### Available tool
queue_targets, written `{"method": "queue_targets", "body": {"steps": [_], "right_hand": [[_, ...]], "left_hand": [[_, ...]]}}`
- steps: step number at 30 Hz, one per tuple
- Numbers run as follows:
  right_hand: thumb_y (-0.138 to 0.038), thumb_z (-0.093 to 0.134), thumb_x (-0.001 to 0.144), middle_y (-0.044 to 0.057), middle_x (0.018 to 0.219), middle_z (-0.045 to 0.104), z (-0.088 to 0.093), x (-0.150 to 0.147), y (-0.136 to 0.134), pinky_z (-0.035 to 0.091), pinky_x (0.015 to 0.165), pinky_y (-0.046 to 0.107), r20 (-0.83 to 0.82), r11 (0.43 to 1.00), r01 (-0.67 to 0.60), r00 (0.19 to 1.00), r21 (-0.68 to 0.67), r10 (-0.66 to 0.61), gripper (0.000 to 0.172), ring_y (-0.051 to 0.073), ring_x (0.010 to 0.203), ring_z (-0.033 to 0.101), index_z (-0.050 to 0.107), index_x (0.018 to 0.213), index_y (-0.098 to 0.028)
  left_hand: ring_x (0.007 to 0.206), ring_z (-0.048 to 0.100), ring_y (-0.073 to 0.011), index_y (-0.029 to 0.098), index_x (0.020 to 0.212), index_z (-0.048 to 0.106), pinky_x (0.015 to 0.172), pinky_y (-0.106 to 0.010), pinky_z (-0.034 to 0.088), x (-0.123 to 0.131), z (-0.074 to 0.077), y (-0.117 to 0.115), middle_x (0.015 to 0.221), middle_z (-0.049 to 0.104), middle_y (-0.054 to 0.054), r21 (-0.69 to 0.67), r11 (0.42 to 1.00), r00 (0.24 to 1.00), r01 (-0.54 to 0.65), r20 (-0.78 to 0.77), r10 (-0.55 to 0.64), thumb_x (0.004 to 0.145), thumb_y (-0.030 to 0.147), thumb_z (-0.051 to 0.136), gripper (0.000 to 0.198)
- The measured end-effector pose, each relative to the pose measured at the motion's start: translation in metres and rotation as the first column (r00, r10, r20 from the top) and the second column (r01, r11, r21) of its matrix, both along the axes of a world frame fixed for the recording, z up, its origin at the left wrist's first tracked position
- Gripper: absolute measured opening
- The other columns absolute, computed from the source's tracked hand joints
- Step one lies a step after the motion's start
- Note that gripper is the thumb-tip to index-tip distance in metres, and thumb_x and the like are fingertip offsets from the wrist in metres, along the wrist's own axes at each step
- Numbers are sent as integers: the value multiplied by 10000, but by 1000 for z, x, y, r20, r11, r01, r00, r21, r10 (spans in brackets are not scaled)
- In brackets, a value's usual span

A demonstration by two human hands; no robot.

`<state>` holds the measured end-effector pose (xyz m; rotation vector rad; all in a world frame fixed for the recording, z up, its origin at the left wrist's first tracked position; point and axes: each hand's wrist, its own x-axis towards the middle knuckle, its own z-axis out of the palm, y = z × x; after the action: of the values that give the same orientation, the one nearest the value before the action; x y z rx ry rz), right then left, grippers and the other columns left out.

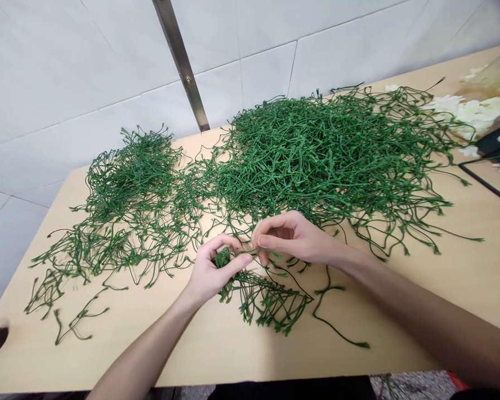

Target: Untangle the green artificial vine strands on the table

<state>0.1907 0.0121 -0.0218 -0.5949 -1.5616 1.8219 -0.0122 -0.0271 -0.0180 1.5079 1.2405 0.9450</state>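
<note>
Stems (275,303) sit bunched in the grip of your left hand (206,275) above the table (216,355); your right hand (304,239) seems to pinch one strand (249,251) beside them. Only these look gathered — the big heap (316,150) and smaller pile (129,172) behind lie loose, so most seems left.

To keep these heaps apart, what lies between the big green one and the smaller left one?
Scattered green stems, with tabletop showing through gaps, in the head view.

We see a bare left hand (209,273), bare right hand (298,240) and slender forearms (389,289) above the counter (216,355), black clothing (291,390) below.
</note>
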Motion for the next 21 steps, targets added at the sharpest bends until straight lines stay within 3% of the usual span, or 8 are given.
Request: {"method": "queue_targets", "body": {"steps": [4,8,14,21], "right_hand": [[-337,690,851,38,735,701,1,-2,-2,564,651,242,36,992,-87,995,-93,90,215,118,673,675,671,839,-123],[-408,649,870,46,736,711,0,-2,-3,596,670,294,9,971,-147,988,-188,151,281,147,675,706,647,852,-127],[-313,810,705,-10,666,656,-2,-2,-6,525,545,208,150,977,-144,974,-157,168,273,103,593,640,617,803,-148],[-216,719,786,9,760,685,1,-3,-8,570,654,248,103,976,-146,981,-163,164,167,108,654,679,588,860,-144]], "left_hand": [[641,633,-136,169,704,662,625,-248,515,-1,-2,1,684,704,-13,133,991,999,25,35,-30,709,280,787,167],[601,636,-127,162,671,651,593,-240,510,0,-7,1,660,712,-18,145,989,994,43,91,-56,697,256,812,188],[553,610,-114,151,685,681,529,-220,474,1,-10,-3,634,704,-22,181,977,988,116,84,-132,717,225,784,131],[543,582,-104,148,716,676,520,-203,449,-1,-9,-1,623,678,-5,179,977,993,114,-25,-112,699,151,730,57]]}}
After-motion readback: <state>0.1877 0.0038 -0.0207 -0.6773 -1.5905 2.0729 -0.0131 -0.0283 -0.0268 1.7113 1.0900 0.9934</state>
